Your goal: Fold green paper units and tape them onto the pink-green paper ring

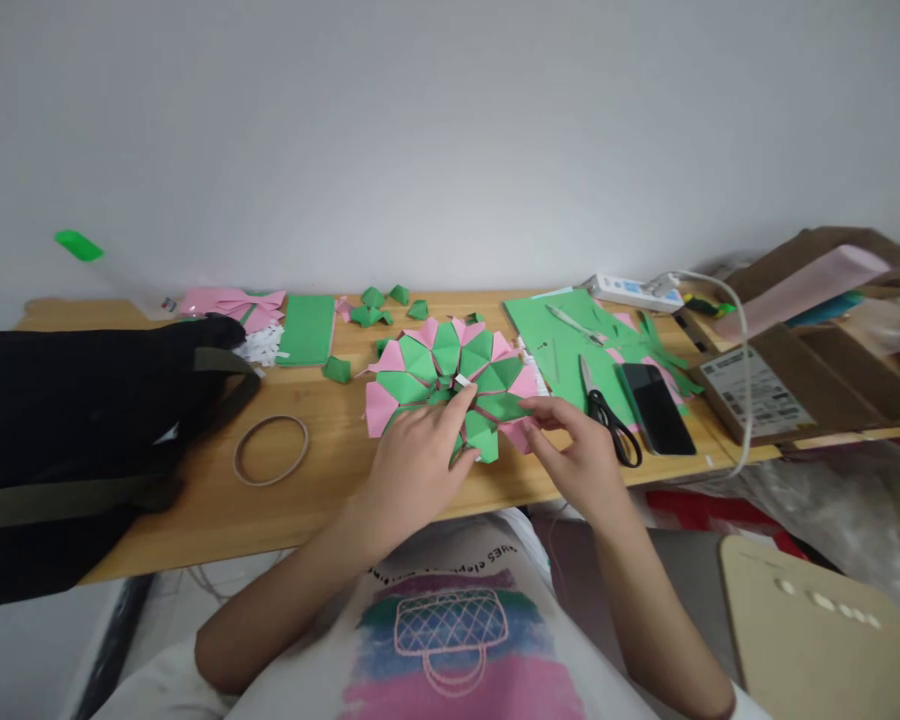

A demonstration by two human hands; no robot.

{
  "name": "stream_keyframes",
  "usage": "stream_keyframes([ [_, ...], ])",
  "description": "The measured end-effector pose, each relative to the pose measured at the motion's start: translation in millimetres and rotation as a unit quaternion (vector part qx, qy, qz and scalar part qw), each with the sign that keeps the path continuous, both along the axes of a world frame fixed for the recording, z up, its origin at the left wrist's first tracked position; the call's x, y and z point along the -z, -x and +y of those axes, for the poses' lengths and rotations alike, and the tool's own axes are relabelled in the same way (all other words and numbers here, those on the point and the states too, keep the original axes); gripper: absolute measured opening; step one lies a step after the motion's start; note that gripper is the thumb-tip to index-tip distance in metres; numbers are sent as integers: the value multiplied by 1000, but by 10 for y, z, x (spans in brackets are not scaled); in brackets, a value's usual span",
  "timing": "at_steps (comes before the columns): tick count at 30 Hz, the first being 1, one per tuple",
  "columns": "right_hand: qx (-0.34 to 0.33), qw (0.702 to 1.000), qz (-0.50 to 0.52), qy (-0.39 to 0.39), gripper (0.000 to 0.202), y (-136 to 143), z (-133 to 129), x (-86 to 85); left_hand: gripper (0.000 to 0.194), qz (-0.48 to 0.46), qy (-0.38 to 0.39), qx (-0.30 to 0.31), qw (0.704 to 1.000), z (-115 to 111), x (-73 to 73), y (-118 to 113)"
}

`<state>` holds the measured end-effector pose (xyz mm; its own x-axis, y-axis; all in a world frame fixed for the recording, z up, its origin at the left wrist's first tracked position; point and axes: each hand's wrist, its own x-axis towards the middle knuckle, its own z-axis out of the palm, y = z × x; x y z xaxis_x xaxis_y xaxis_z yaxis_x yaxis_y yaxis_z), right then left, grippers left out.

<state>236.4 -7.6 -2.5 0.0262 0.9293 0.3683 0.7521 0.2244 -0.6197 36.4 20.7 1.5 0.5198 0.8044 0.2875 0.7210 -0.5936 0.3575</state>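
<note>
A round folded-paper flower [446, 350] with green inner petals and pink outer points lies before me on the wooden table. Over its lower left part is my left hand [424, 440], thumb and index finger gripping it near the centre. A small white paper piece [463, 380] shows by that index fingertip. My right hand [577, 450] pinches the flower's lower right rim between thumb and fingers, at a green and pink petal. The left hand hides part of the flower, and its other fingers are not seen.
Loose green folded pieces [373, 298] lie behind the flower, near a green paper stack [305, 330]. At left are a black bag [82, 430] and a tape ring [271, 450]. Scissors [607, 415], a phone [656, 408], green sheets [562, 340] and a cardboard box [817, 375] sit right.
</note>
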Motion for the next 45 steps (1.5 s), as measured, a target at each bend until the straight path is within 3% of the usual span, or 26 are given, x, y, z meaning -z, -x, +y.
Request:
stream_keyframes([
  [3,-17,1000,4,2,13,25,23,0,57,-8,17,-10,1000,-8,-113,5],
  [6,-5,998,-55,-38,13,49,18,0,54,17,61,19,998,80,-213,-61],
  [11,-13,985,-153,-73,8,71,-15,12,53,54,81,73,993,267,-226,-252],
  [16,-51,989,-95,-99,11,5,-28,23,53,48,69,76,994,313,-161,-328],
  [23,-104,991,-17,-82,19,-155,-39,52,55,-30,105,60,992,278,-114,-301],
  [35,-100,993,-12,-65,19,-120,-95,43,45,-91,194,53,975,299,-166,-270],
  [45,-96,992,39,-75,17,-75,-88,76,45,-32,118,31,992,145,-240,-207],
])
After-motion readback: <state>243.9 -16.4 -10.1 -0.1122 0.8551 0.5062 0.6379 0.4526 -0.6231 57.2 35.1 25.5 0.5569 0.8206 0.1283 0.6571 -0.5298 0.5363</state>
